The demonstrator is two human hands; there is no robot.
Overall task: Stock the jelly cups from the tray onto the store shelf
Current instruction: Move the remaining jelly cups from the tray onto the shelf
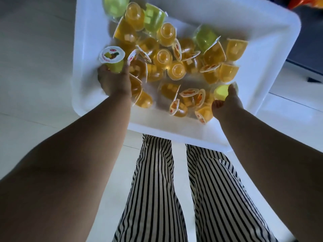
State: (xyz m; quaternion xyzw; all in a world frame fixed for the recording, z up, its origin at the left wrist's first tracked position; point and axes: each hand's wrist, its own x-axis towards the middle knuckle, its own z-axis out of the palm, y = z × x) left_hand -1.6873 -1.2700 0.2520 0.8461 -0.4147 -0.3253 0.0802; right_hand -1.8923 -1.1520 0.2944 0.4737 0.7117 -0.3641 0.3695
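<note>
Over a white plastic tray [272, 55] set low on the pale tiled floor [35, 58], the person stands with both arms reaching down. Left hand [114, 82]: fingers curled around a yellow-green jelly cup [113, 60], held upright with its foil lid facing the camera, apparently lifted clear of the pile for carrying. Right hand [227, 105]: fingers and thumb wrapped around a second yellow-green cup [221, 92] at the tray's near right edge, its lid turned away. Taking one cup per hand suggests two are meant to go to the shelf per trip. Remaining jelly cups [174, 67], mostly orange-yellow with a few green, lie jumbled on their sides and upside down, evidently tipped in loose rather than packed. The lifted cup's lid shows a fruit picture, seemingly pineapple, under a red oval logo; its lettering is too blurred to read. No store shelf is in view. Striped trousers [157, 189] appear below the tray.
</note>
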